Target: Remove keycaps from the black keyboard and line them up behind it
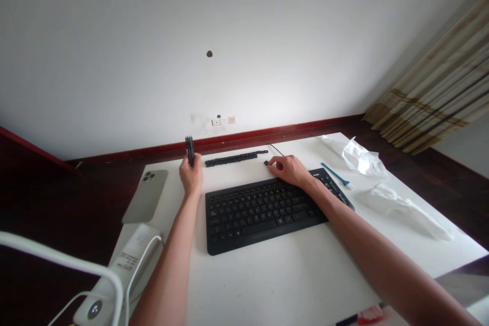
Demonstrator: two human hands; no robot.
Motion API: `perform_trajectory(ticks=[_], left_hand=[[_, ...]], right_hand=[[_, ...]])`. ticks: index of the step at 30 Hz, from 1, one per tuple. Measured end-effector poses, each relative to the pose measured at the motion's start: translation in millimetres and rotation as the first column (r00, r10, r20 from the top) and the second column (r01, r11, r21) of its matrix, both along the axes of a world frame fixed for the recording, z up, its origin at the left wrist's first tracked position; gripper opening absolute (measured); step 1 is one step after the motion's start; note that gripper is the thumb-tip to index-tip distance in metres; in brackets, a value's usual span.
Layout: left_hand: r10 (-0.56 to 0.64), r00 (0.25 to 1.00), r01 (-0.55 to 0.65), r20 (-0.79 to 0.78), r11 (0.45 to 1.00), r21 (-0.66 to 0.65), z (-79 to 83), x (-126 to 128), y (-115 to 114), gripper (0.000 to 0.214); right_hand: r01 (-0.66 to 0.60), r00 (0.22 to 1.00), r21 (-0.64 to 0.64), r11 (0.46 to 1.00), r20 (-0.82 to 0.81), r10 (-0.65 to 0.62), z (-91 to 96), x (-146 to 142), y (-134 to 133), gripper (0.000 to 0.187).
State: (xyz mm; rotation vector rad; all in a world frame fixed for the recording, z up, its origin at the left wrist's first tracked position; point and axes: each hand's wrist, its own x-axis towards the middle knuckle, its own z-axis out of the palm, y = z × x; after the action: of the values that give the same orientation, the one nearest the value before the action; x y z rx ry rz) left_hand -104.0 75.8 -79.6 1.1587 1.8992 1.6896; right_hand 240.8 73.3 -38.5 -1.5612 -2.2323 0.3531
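Note:
A black keyboard [263, 214] lies on the white table [290, 275]. Beyond it a row of loose black keycaps [236, 158] runs along the table's far edge. My left hand [192, 173] is closed around a dark upright tool [190, 151] left of that row. My right hand [290, 169] rests past the keyboard's top right, its fingers pinched on a small black keycap [266, 162] near the row's right end.
A phone [145, 195] lies face down at the table's left edge, with a white charger and cable [128, 260] nearer me. A blue stick [336, 174] and crumpled clear plastic bags [362, 159] lie at the right. A thin black cable [275, 150] runs off the far edge.

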Motion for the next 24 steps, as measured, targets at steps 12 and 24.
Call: perform_trajectory(ticks=[12, 24], left_hand=[[-0.013, 1.0, 0.014, 0.006, 1.0, -0.005, 3.8, 1.5, -2.1, 0.028], [0.0, 1.0, 0.0, -0.009, 1.0, -0.01, 5.5, 3.1, -2.0, 0.029]], right_hand=[[-0.012, 0.999, -0.08, 0.997, 0.045, 0.016, 5.7, -4.4, 1.4, 0.034], [-0.022, 0.994, -0.111, 0.994, 0.105, 0.034, 6.0, -5.2, 6.7, 0.043]])
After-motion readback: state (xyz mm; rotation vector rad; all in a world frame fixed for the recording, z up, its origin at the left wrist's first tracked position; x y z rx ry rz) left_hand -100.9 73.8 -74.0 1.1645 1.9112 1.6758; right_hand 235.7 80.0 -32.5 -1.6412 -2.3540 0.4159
